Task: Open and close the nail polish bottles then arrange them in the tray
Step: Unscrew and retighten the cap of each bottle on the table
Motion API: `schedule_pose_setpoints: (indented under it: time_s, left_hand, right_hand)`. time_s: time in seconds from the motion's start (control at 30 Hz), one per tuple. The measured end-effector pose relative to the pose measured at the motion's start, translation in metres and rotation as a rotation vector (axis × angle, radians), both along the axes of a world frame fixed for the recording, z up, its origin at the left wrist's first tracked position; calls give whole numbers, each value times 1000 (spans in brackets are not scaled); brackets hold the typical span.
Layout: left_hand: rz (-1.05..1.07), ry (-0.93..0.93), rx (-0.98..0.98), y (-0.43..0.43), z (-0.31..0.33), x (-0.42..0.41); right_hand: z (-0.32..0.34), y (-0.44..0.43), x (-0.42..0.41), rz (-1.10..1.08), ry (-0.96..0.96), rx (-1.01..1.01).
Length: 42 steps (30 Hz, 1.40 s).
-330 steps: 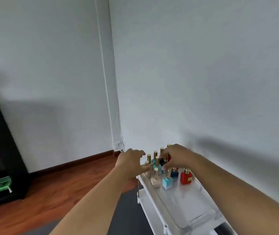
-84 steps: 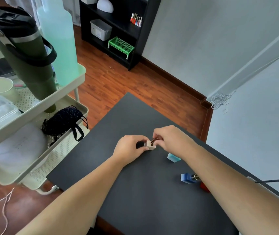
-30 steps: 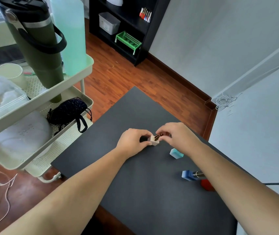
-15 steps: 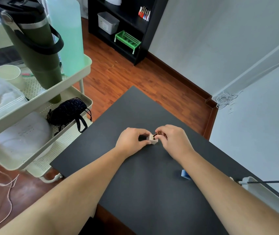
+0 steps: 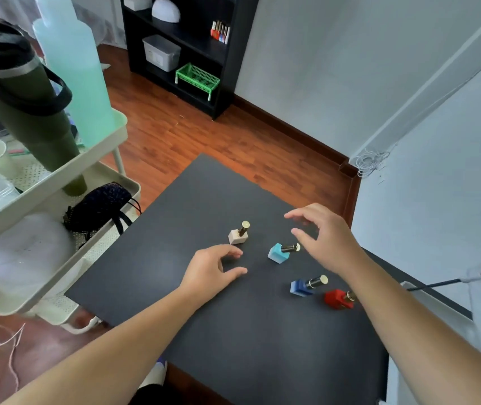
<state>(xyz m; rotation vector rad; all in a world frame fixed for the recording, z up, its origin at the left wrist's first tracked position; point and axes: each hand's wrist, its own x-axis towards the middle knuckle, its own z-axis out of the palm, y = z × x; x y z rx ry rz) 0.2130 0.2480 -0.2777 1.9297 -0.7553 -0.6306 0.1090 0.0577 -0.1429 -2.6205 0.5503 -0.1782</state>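
While half a second ago both hands pinched the white bottle [image 5: 238,235], it now stands free on the black worktop [image 5: 233,317], cap on. Four bottles are out: just right of the white one stands a turquoise bottle [image 5: 277,253], farther right a blue bottle [image 5: 301,287] and a red bottle [image 5: 335,298]. No labels are readable. Near the white bottle, the left hand [image 5: 208,273] and right hand [image 5: 325,241] hover open, holding nothing.

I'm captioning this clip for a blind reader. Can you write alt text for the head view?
Two bare hands, left and right, hover open above a black table holding four capped nail polish bottles: white, light blue, dark blue, red. A pale cart stands at left.
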Motion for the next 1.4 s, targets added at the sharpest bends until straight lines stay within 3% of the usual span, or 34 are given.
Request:
schedule_pose_setpoints:
  time_s: [0.13, 0.3, 0.9, 1.03, 1.23, 1.4]
  left_hand:
    - [-144, -9, 41, -33, 3, -20]
    - [-125, -5, 7, -66, 4, -23]
    - [-53, -1, -15, -75, -4, -25]
    - [-44, 6, -42, -74, -5, -26]
    - [-32, 0, -47, -74, -6, -26]
    - [-38, -6, -58, -73, -5, -26]
  right_hand:
    - [-2, -13, -14, 71, 243, -25]
    - [-12, -15, -9, 85, 329, -6]
    - [-20, -12, -6, 54, 252, -129]
    - [-19, -12, -5, 78, 280, -33]
    - [-25, -11, -5, 86, 227, -96]
    - [-25, -9, -6, 116, 264, -24]
